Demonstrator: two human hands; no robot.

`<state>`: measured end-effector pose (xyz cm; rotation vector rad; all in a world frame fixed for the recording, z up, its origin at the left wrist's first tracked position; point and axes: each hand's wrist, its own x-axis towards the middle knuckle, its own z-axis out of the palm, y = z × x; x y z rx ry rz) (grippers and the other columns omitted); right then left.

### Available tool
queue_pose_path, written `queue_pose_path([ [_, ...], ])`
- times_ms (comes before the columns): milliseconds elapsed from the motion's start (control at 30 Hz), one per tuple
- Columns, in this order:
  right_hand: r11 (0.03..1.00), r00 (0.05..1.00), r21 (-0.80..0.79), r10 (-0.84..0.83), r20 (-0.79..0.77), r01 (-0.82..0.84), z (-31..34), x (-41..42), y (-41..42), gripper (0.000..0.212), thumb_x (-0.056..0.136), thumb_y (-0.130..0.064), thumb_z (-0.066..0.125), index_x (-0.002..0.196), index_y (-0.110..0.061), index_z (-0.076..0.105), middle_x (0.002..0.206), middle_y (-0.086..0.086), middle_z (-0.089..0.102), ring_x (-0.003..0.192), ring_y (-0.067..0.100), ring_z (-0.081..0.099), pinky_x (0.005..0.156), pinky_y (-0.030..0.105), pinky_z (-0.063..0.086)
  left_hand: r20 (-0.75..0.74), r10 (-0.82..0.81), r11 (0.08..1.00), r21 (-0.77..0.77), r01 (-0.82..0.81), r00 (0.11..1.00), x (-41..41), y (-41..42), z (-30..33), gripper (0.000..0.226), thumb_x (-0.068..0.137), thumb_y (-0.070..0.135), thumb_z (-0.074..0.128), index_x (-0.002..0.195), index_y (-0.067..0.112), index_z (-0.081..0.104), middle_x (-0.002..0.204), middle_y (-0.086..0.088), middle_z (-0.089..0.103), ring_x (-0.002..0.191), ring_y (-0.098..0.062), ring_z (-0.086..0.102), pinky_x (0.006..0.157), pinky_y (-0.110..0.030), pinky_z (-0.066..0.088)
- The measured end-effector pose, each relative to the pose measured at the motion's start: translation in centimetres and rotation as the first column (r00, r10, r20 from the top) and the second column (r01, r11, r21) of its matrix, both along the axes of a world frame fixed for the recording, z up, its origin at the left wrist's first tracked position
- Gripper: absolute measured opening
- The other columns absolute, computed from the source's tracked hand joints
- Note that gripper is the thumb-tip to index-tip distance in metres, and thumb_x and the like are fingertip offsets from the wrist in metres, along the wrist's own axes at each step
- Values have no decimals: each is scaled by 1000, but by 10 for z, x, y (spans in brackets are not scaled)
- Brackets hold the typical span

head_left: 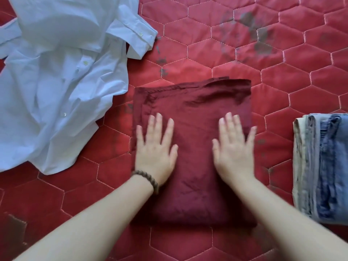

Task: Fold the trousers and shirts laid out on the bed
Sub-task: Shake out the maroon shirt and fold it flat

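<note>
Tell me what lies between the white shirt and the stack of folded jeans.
In the head view, the folded maroon garment lies between the white shirt and the stack of folded jeans, with the left hand and right hand flat on it.

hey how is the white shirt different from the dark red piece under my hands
The white shirt lies unfolded and rumpled, sleeve and buttons showing; the dark red garment is folded into a neat rectangle. The white shirt sits at the far left, untouched; the dark red garment lies in the middle with the left hand and right hand pressing flat on it. The white shirt stands out against the red quilt; the dark red garment nearly blends in. Both rest on that quilt.
</note>
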<state>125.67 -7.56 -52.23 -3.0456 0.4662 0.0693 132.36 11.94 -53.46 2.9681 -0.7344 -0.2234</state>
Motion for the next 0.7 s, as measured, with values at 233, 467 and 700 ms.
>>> queue_pose_path([
  [233, 982, 975, 97, 177, -132, -164, -19, -62, 58, 59, 94, -40, 34, 148, -17, 37, 157, 3, 28, 145, 21, 25, 116, 58, 16, -125, -184, 981, 36, 190, 975, -71, 26, -8, 68, 92, 52, 29, 152, 20, 26, 159, -6, 19, 147, -24, 18, 118, -48, 18],
  [467, 999, 994, 14, -36, -106, 38, -11, -102, 22, 66, 95, -44, 30, 151, -8, 28, 159, 10, 21, 147, 24, 17, 116, 61, 6, -100, 8, 994, 111, 3, 995, -54, 73, -3, 74, 92, 57, 19, 154, 19, 9, 162, -8, 5, 149, -26, 0, 119, -52, 5],
  [700, 971, 966, 105, 227, -122, -215, -13, -134, 87, 64, 94, -48, 38, 150, -19, 32, 159, 3, 22, 147, 22, 20, 115, 61, 14, -156, -191, 981, 4, 194, 969, -117, 71, -10, 70, 91, 58, 34, 153, 29, 19, 162, -5, 8, 149, -24, 2, 119, -51, 10],
])
